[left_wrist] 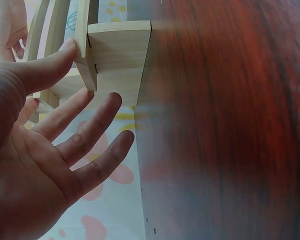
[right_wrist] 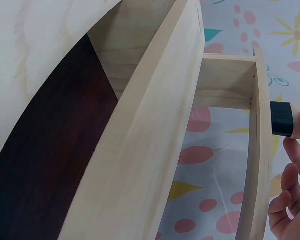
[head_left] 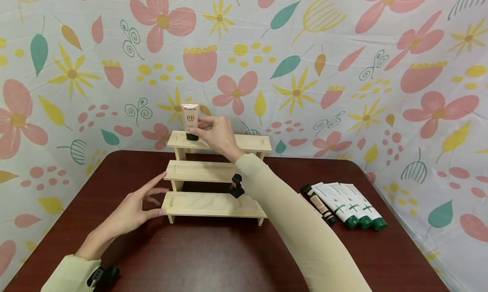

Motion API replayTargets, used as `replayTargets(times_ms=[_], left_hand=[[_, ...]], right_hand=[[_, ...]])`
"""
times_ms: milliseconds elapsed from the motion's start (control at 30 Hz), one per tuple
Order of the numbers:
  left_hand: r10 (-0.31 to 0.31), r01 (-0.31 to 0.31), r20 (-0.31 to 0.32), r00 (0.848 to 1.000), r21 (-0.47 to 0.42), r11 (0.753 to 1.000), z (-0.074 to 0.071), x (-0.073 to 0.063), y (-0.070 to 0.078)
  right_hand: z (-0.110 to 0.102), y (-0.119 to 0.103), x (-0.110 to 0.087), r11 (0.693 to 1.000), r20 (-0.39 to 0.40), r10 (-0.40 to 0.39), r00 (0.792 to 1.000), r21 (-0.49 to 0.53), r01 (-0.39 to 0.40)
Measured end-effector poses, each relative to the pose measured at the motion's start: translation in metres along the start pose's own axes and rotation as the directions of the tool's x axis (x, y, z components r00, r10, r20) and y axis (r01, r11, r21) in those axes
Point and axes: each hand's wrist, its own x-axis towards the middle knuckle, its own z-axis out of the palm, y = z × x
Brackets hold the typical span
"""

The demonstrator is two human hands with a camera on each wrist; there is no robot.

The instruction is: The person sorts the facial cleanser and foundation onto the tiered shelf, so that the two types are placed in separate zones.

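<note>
A beige BB cream tube (head_left: 191,114) with a black cap stands cap-down at the left end of the top step of a three-step wooden display rack (head_left: 213,202). My right hand (head_left: 219,133) pinches the tube low on its right side. In the right wrist view the black cap (right_wrist: 281,119) meets the top board, and the fingers (right_wrist: 296,167) are partly cut off by the frame edge. My left hand (head_left: 131,209) touches the rack's left end, its thumb at the bottom step. Its other fingers (left_wrist: 97,125) are spread and loosely extended in the left wrist view.
Right of the rack, several white tubes with green caps (head_left: 348,203) lie side by side on the dark red-brown table (head_left: 190,258). A black-and-beige tube (head_left: 320,203) lies beside them, partly behind my right sleeve. A flower-patterned cloth (head_left: 244,38) hangs behind the table.
</note>
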Motion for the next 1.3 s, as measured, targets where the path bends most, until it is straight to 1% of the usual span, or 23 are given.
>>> replayTargets(times_ms=[167,300,400,533,667,800,933,1100,1200,1300], left_hand=[[-0.002,0.002,-0.001,1.000,-0.002,1.000,-0.001,-0.001,0.001],[0.007,-0.007,-0.001,1.000,-0.019,1.000,-0.002,-0.002,0.004],[0.018,-0.019,-0.001,1.000,-0.026,0.999,-0.002,-0.002,0.005],[0.027,-0.027,-0.002,1.000,-0.016,1.000,-0.001,-0.001,0.004],[0.041,-0.041,-0.012,0.999,-0.003,0.999,0.000,-0.001,0.004],[0.047,-0.047,-0.018,0.999,0.008,0.999,-0.001,-0.003,0.003],[0.031,-0.031,-0.014,0.999,0.015,0.999,0.001,-0.002,0.002],[0.041,-0.041,-0.006,0.999,0.044,0.998,0.001,-0.002,0.001],[0.052,-0.051,-0.012,0.999,0.060,0.997,-0.001,-0.002,0.002],[0.066,-0.065,-0.018,0.998,0.068,0.996,-0.004,-0.002,0.003]], right_hand=[[-0.002,-0.001,-0.001,1.000,0.009,-0.015,1.000,-0.015,0.015],[-0.003,-0.002,-0.003,1.000,0.009,-0.004,1.000,-0.017,0.005],[-0.006,-0.002,-0.006,1.000,0.024,0.008,1.000,-0.024,-0.007],[-0.016,-0.003,-0.012,1.000,0.036,0.013,0.999,-0.022,-0.012],[-0.031,-0.001,-0.023,1.000,0.011,-0.026,1.000,-0.004,0.026],[-0.050,-0.002,-0.039,0.995,-0.018,-0.094,0.995,-0.025,0.093],[-0.077,0.001,-0.062,0.988,-0.008,-0.145,0.989,-0.064,0.144],[-0.115,0.015,-0.095,0.977,0.008,-0.174,0.985,-0.125,0.174],[-0.134,0.026,-0.115,0.973,-0.001,-0.173,0.985,-0.158,0.171],[-0.148,0.039,-0.135,0.966,-0.003,-0.161,0.987,-0.205,0.157]])
